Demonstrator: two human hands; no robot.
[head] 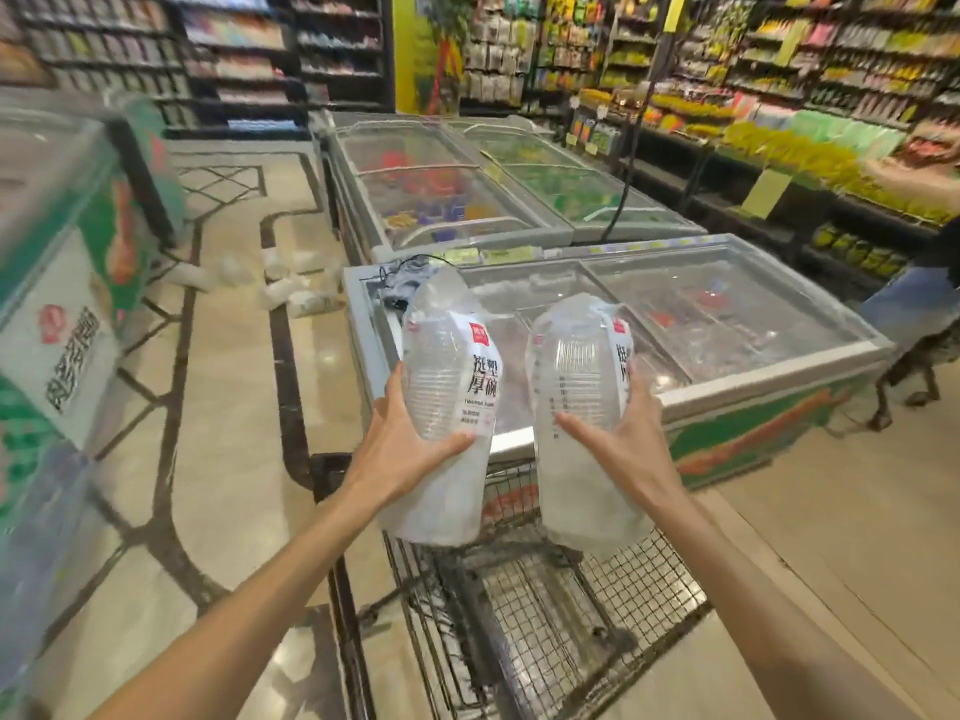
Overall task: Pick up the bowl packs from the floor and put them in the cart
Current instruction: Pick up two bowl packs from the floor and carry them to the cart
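My left hand (402, 446) grips a clear plastic bowl pack (451, 376) with a white label, held upright above the wire cart (545, 605). Beside it, my right hand (626, 441) grips a second bowl pack (579, 387) of the same kind, also over the cart's basket. Both packs hang just above the basket's far end. Several more bowl packs (296, 296) lie scattered on the floor farther up the aisle, beside the freezer's corner.
A glass-topped chest freezer (727, 356) stands right behind the cart, with two more freezers (467, 200) beyond it. Another freezer (57, 283) lines the left side. A person (930, 283) stands at the right edge by stocked shelves. Tiled aisle floor runs between the freezers.
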